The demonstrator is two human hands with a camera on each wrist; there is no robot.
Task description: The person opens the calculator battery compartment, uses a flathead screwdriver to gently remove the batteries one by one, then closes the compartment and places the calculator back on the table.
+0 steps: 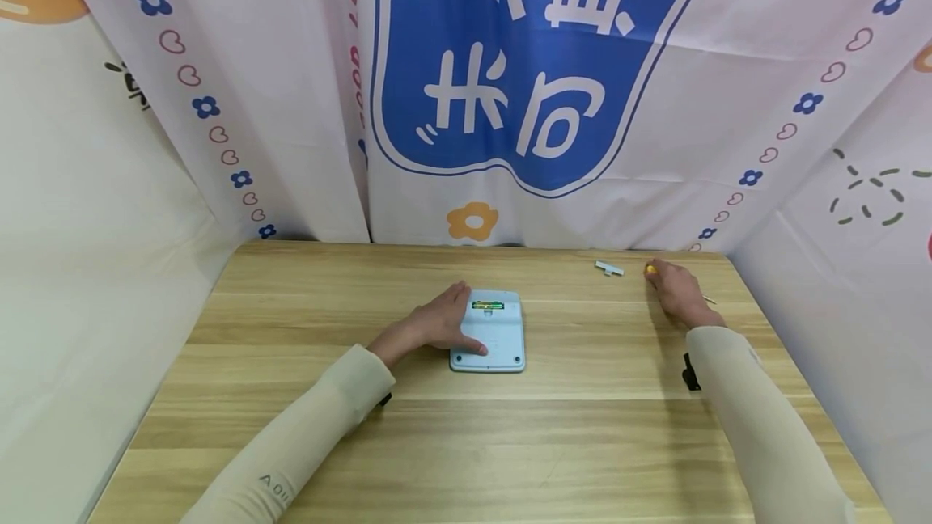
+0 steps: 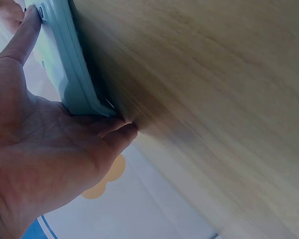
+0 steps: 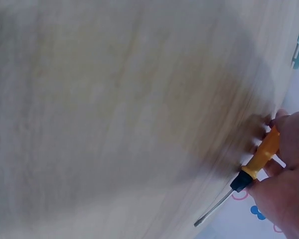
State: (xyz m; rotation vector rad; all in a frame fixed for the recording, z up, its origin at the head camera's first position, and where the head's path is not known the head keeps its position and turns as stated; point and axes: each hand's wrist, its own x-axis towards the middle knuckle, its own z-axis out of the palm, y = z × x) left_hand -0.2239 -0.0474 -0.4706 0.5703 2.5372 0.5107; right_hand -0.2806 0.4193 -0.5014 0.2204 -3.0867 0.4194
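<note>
A light-blue calculator (image 1: 495,354) lies face down on the table, a battery (image 1: 488,306) with green and gold colouring showing in its bay. My left hand (image 1: 440,320) rests along its left side. The thumb presses the back near a corner screw hole, and the straight fingers touch the far left corner, as the left wrist view shows. At the far right of the table, my right hand (image 1: 677,293) grips a screwdriver (image 3: 261,154) by its orange-yellow handle. Its metal shaft sticks out past the thumb, away from the calculator.
A small light-blue battery cover (image 1: 608,268) with a tab lies near the table's back edge, left of my right hand. The wooden table (image 1: 466,451) meets printed cloth hangings (image 1: 313,103) at the back and sides.
</note>
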